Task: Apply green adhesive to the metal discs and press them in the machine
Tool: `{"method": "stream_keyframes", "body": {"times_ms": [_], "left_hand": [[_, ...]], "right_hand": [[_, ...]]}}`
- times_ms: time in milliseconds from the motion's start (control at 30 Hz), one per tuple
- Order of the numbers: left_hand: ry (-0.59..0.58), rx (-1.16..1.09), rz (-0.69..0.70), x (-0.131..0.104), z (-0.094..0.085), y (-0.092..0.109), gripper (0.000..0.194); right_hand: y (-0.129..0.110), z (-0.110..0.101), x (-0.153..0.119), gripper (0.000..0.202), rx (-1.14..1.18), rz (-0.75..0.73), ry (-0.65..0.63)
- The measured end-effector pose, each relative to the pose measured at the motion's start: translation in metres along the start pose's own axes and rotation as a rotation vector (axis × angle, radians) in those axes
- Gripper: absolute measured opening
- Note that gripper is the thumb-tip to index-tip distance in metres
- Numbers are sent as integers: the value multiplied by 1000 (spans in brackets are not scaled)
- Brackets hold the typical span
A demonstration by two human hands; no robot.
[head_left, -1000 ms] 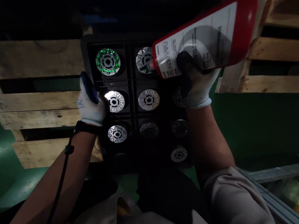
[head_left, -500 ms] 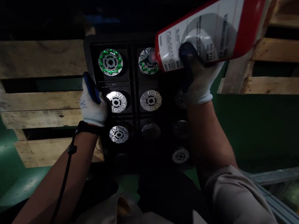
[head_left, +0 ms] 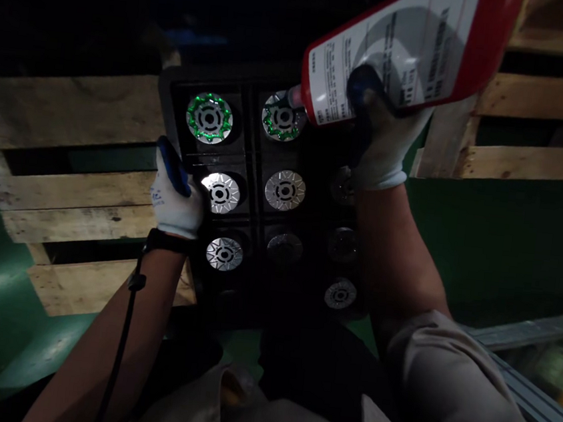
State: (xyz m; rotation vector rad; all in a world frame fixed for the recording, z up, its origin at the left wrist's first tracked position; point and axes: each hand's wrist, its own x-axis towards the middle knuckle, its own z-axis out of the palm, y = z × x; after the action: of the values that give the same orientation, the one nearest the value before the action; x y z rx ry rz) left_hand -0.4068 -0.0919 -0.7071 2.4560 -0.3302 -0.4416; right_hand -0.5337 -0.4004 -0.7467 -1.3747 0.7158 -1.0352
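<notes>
My right hand (head_left: 388,131), in a white glove with blue coating, grips a large red bottle (head_left: 325,78) with a white label. The bottle is tilted, its clear nozzle (head_left: 296,97) at the upper right rim of a slotted metal disc (head_left: 284,117). Green liquid lies along part of that disc. Beside it, another disc (head_left: 209,118) carries a full wavy green ring. Both sit in a black compartment tray (head_left: 165,101). My left hand (head_left: 177,193), gloved alike, is closed at the tray's left edge, thumb pointing up; its other fingers are partly hidden.
Several discs without green liquid, such as a middle one (head_left: 285,190), sit in the tray's other compartments. Wooden pallets stand at the left (head_left: 83,187) and right (head_left: 545,98). A metal rail (head_left: 525,330) runs along the lower right. A dark cable (head_left: 123,328) hangs from my left wrist.
My right hand and the bottle have shifted slightly right and up. The nozzle has moved around to the disc's upper right rim. My left hand stays in place.
</notes>
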Motion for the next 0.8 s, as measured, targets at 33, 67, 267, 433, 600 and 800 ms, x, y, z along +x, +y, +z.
{"method": "stream_keyframes", "body": {"times_ms": [33,67,267,433,600,800], "left_hand": [[-4,0,0,0,0,1,85],[-5,1,-2,0,-1,1,85],[2,45,-9,-1,-1,2,83],[19,49,-7,-1,0,0,86],[-2,34,-13,0,0,0,83],[-3,29,-9,1,0,-3,85]], "right_hand": [[1,0,1,61,41,-35,12],[2,1,3,63,76,-64,31],[9,6,9,74,51,-80,124],[-2,2,8,71,27,-156,138],[-2,-8,13,62,-17,-89,107],[-6,-19,13,68,-83,9,136]]}}
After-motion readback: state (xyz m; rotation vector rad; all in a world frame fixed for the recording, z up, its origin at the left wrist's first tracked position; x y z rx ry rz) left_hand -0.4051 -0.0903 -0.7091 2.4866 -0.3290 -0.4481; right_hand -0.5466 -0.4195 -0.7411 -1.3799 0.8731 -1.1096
